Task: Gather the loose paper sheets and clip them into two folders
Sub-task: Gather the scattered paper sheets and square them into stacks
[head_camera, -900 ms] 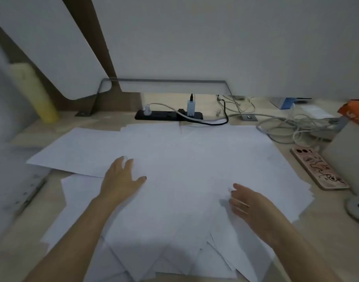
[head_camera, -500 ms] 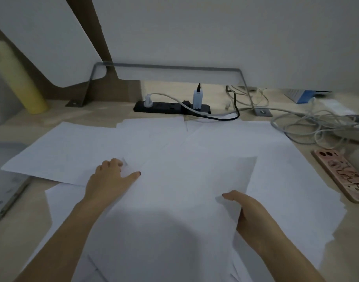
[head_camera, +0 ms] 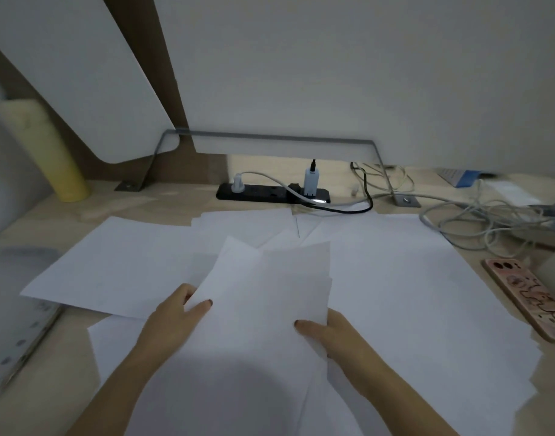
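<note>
I am pinching a small, uneven bundle of white paper sheets (head_camera: 270, 297) between both hands. My left hand (head_camera: 172, 319) is gripping its left edge and my right hand (head_camera: 333, 338) its right edge, with both thumbs lying on top. The bundle's long axis is running straight away from me. More loose white paper sheets (head_camera: 411, 278) are spreading over the pale wooden bench (head_camera: 163, 199) on both sides and beyond, equally near either hand. No folder is showing plainly.

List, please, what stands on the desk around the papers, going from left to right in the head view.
Yellow cylinder → black power strip → phone in a pink case. The grey cables overlap the phone's span, so I leave them out.
</note>
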{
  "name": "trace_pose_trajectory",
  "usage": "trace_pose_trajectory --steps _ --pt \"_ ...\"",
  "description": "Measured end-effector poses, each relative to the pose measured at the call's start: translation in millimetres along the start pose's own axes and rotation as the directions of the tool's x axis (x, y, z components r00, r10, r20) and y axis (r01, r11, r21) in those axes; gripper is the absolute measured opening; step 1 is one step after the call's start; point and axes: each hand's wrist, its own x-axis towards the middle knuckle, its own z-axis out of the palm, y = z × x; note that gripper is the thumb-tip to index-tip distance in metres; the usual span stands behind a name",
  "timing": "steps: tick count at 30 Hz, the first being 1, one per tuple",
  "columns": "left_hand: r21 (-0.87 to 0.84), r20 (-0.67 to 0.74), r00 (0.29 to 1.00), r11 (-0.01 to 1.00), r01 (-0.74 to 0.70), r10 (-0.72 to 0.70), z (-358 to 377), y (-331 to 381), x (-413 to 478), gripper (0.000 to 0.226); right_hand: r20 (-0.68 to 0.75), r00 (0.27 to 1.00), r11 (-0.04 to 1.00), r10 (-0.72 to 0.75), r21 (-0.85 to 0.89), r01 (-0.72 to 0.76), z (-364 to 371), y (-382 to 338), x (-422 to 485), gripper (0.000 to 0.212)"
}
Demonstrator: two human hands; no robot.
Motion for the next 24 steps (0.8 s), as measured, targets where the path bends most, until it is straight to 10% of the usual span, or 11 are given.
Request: trace_pose_trajectory --steps 6,14,24 --pt "-0.311 -0.156 0.983 0.95 0.039 -0.091 -7 -2 -14 0.017 -0.284 0.931 0.946 -0.228 -0.29 0.143 -58 1 5 0.024" --pt "-0.43 -0.206 0.966 0.901 0.055 -0.157 12 -10 -50 0.018 -0.638 0.764 0.882 -0.095 -0.409 -0.232 -158 16 16 0.055" --pt "-0.392 -0.3 0.947 0.92 -0.015 -0.112 19 -6 -56 0.012 -0.535 0.83 0.6 -0.156 -0.719 -0.35 -184 11 15 0.08"
